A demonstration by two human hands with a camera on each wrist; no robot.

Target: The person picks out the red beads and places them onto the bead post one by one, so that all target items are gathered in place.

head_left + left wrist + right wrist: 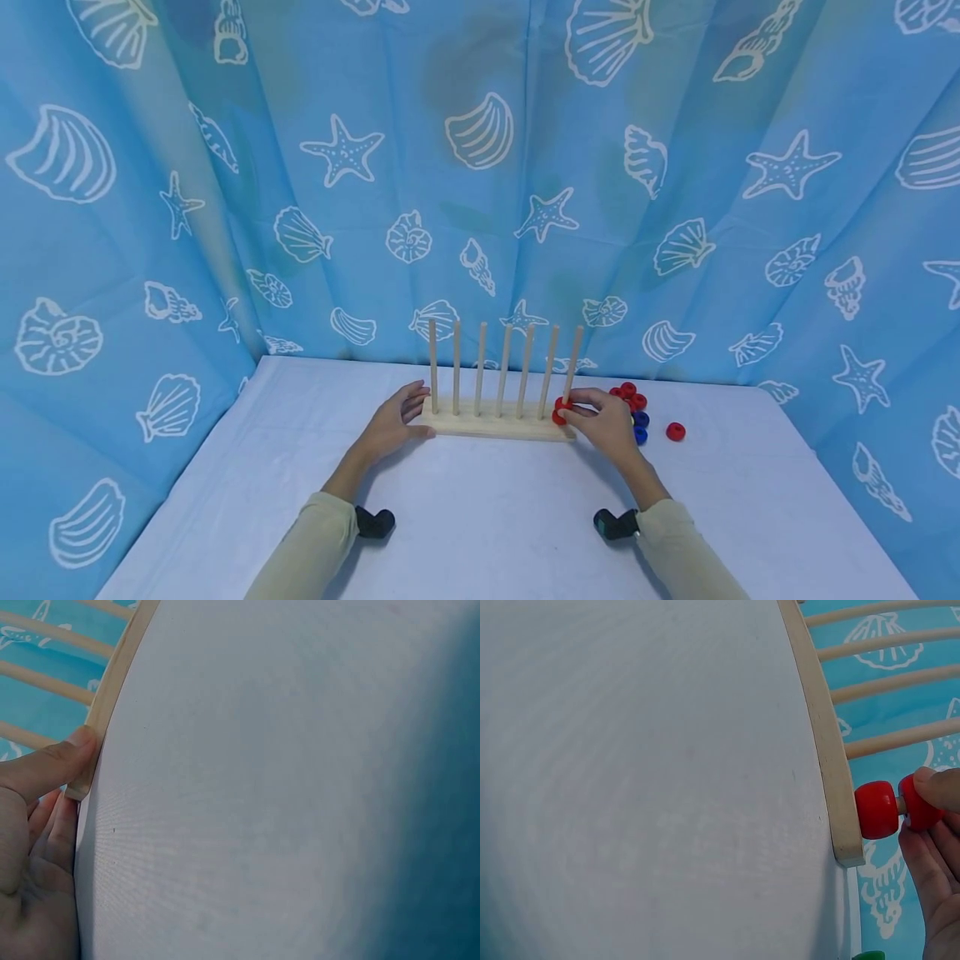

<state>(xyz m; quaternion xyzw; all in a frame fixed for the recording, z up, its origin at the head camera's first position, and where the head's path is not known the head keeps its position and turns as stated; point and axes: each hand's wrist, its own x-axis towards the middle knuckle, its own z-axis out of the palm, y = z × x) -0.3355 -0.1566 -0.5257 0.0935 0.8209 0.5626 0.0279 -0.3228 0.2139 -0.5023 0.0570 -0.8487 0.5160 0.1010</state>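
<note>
A wooden peg rack (495, 429) stands on the table with several upright pegs along its base. At its left end my left hand (392, 423) grips the base, thumb (71, 750) on the front edge and fingers behind the end. My right hand (611, 427) pinches a red bead (922, 808) between thumb and fingers, threaded low on the rightmost peg (573, 362). Below it, a second red bead (876, 810) sits on the same peg against the base. A short stretch of peg shows between the two beads in the right wrist view. The other pegs carry no beads.
Loose red beads (628, 389) and blue beads (641, 419) lie clustered right of the rack, partly behind my right hand. One red bead (676, 432) lies apart, farther right. Behind the white table (480, 517) hangs a blue shell-patterned curtain (420, 167).
</note>
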